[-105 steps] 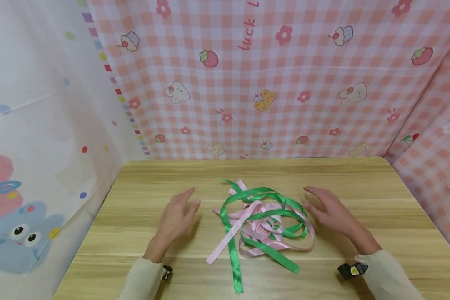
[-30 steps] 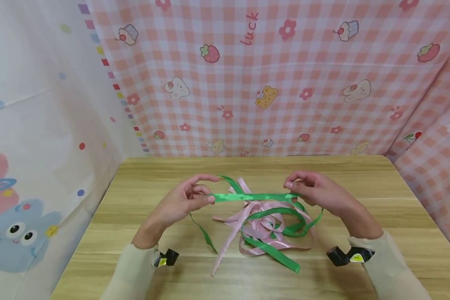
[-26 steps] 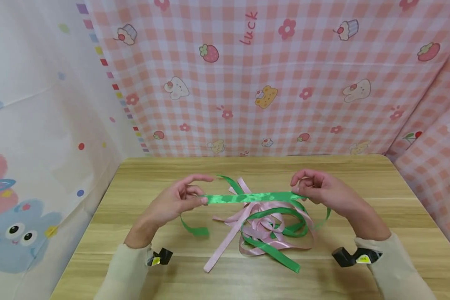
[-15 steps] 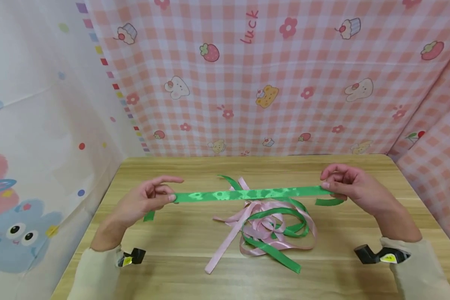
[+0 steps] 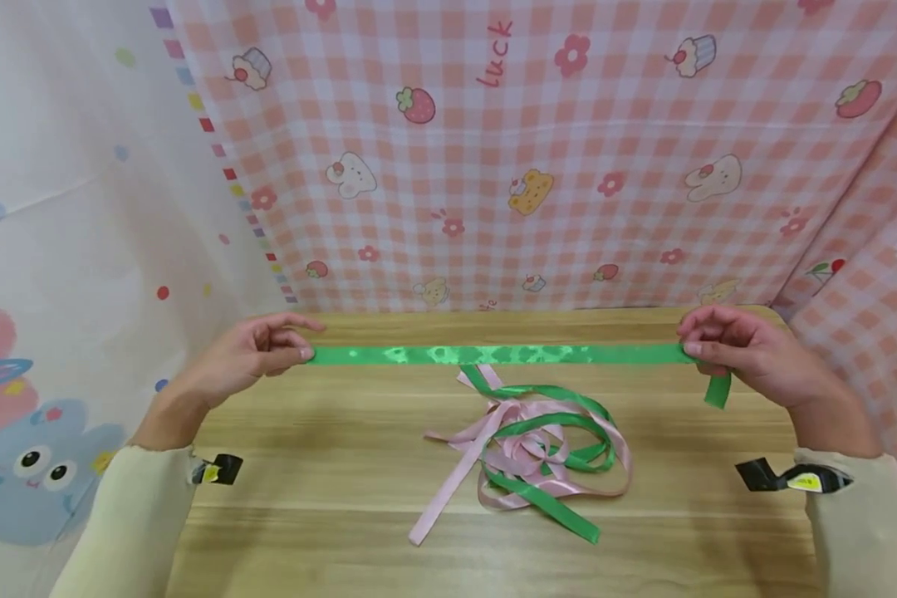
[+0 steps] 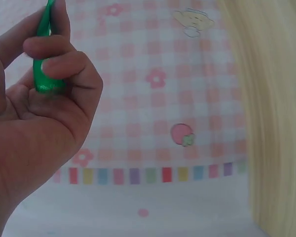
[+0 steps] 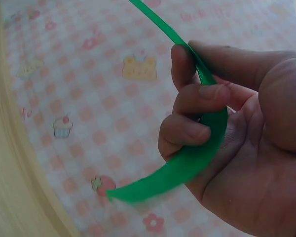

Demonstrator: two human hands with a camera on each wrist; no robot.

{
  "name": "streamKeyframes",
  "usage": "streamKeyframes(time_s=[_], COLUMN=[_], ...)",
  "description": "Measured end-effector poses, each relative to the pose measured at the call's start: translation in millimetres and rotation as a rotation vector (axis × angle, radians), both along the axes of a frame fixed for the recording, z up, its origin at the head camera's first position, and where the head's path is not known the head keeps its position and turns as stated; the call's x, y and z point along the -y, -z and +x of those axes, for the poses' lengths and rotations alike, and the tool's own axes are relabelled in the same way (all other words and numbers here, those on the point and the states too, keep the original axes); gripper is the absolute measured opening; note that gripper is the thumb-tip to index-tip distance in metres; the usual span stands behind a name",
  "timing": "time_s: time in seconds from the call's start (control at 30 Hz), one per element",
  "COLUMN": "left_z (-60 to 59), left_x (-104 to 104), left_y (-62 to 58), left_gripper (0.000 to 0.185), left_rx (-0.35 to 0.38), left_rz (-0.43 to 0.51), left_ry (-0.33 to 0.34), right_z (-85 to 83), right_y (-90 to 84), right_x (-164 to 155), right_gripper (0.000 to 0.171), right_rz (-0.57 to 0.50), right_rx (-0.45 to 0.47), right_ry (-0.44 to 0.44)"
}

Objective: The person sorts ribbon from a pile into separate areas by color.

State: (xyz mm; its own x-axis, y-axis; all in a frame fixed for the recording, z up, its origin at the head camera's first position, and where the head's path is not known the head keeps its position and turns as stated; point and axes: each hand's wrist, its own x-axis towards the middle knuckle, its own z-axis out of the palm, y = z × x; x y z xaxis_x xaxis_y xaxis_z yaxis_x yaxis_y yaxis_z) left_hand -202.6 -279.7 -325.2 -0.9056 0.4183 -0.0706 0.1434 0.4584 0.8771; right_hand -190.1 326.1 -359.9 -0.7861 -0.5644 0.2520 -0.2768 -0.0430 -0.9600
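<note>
A green ribbon (image 5: pixel 493 355) is stretched taut and level above the wooden table (image 5: pixel 329 473), near its far edge. My left hand (image 5: pixel 257 353) pinches its left end, and in the left wrist view the ribbon end (image 6: pixel 43 74) sits between thumb and curled fingers. My right hand (image 5: pixel 725 353) pinches the other end; a short tail (image 5: pixel 717 390) hangs below it. In the right wrist view the ribbon (image 7: pixel 187 163) curls through the fingers. A tangled pile of pink and green ribbons (image 5: pixel 538 453) lies on the table below the stretched one.
Pink checked cloth with cartoon prints (image 5: pixel 538 166) hangs behind the table and on the right. A white cloth with a blue bunny (image 5: pixel 45 465) hangs on the left. Bare wood lies to either side of the pile.
Both hands took a green ribbon from the pile, then moved apart and away from me, pulling it out straight. Its loose left tail is gone from view.
</note>
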Motion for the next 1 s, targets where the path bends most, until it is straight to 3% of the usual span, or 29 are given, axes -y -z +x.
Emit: streamKeyframes(time_s=[0.13, 0.4, 0.5, 0.77, 1.0], left_z=[-16.3, -43.6, -54.3, -83.3, -99.9], left_x=[-1.7, -0.2, -2.3, -17.1, -26.1], left_y=[11.3, 42.3, 55.7, 92.2, 119.5], left_gripper=[0.037, 0.039, 0.038, 0.036, 0.035], left_rx=[0.033, 0.101, 0.113, 0.118, 0.125], left_rz=[-0.033, 0.007, 0.034, 0.135, 0.237], left_ry=[-0.044, -0.209, -0.247, -0.312, -0.415], right_z=[-13.5, -38.5, -49.2, -72.3, -93.1], right_y=[7.8, 26.0, 34.9, 62.6, 88.3], right_x=[-4.1, -12.7, -13.9, -13.9, -9.2], right_gripper=[0.026, 0.007, 0.004, 0.006, 0.006], right_rz=[0.0, 0.203, 0.231, 0.132, 0.011], right_rx=[0.051, 0.144, 0.163, 0.231, 0.272], right_ry=[0.047, 0.268, 0.324, 0.39, 0.568])
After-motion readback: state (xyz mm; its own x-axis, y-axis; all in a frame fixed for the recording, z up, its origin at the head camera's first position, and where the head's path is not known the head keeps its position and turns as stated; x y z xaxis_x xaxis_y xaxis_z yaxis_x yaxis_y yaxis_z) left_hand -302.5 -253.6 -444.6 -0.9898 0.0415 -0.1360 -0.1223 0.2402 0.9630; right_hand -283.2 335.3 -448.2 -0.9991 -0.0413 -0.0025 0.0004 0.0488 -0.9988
